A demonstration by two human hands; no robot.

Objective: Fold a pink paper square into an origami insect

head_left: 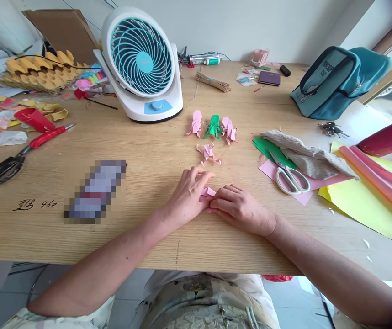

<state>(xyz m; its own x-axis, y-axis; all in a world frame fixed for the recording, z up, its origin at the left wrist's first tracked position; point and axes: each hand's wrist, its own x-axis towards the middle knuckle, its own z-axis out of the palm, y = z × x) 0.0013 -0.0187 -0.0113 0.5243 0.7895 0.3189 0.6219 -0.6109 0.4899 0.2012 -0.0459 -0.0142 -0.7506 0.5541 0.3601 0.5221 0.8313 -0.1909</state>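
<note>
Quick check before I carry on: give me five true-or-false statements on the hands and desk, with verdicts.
1. Both the left hand and right hand are at the small pink paper. True.
2. The right hand holds the white-handled scissors. False: the scissors lie on coloured sheets.
3. The green figure sits between two pink ones. True.
4. The backpack stands left of the fan. False: the backpack is to the right of the fan.
5. The bundle of sticks is untouched by either hand. True.
</note>
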